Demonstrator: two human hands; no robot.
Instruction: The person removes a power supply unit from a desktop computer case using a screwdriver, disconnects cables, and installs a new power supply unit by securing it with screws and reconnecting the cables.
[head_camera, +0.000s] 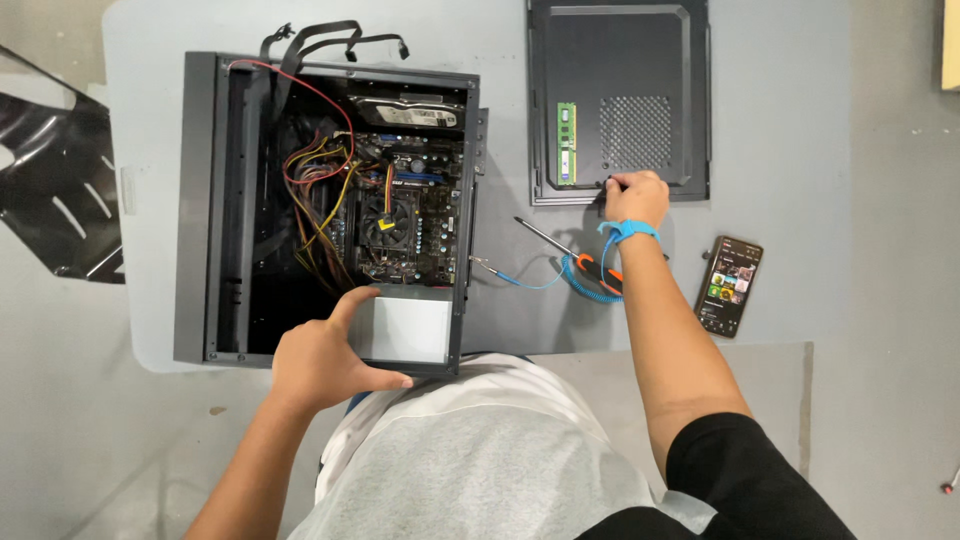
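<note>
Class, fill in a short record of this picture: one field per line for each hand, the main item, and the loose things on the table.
Left hand: left hand grips the near edge of the open black metal computer case
Right hand: right hand, blue coiled wrist strap on its wrist, fingertips on the flat black metal side panel
On panel: green memory stick
On table: orange-handled screwdriver, dark smartphone
Surface: grey table

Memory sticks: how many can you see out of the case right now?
1. A green memory stick lies on the removed side panel, along its left edge, above the right hand. Others may sit on the motherboard inside the open computer case, hidden among cables.
</note>
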